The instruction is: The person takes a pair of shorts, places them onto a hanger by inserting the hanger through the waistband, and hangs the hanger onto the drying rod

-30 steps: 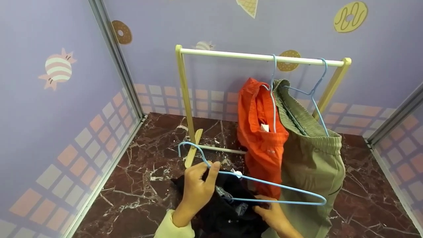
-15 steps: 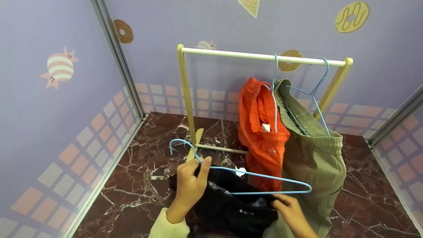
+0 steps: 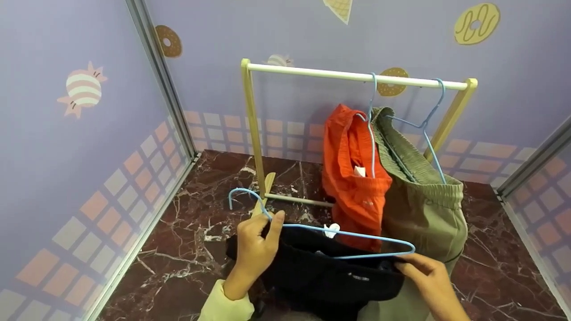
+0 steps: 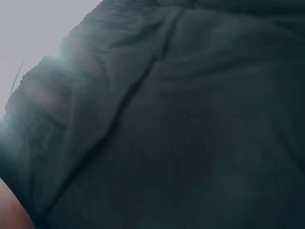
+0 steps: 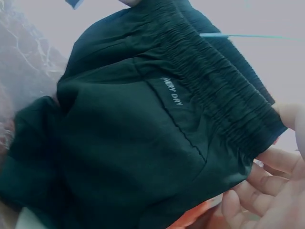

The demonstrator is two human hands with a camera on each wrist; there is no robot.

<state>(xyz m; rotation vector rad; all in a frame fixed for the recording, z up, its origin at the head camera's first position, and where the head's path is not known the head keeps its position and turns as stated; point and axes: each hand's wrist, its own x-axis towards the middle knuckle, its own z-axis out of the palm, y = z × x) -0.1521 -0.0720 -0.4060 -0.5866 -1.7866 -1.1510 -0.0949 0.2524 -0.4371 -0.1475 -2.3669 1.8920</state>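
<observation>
In the head view my left hand (image 3: pixel 255 249) grips the neck of a light blue wire hanger (image 3: pixel 243 189), its hook pointing up and left. The hanger's long end reaches right, over the opening of black elastic-waist pants (image 3: pixel 330 281). My right hand (image 3: pixel 430 278) pinches the waistband's right end, close to the hanger's tip. In the right wrist view the pants (image 5: pixel 119 129) show white lettering below the gathered waistband, with my fingers (image 5: pixel 279 160) at its edge. Dark cloth (image 4: pixel 181 133) fills most of the left wrist view.
A small rack with a white rail (image 3: pixel 312 72) stands ahead. Orange pants (image 3: pixel 357 191) and olive pants (image 3: pixel 424 214) hang on blue hangers at its right half. Patterned walls (image 3: pixel 111 147) enclose a dark red marble floor (image 3: pixel 187 232).
My right hand has moved right, drawing the black waistband out wide toward the hanger's tip. The hanger has shifted somewhat left and up with my left hand.
</observation>
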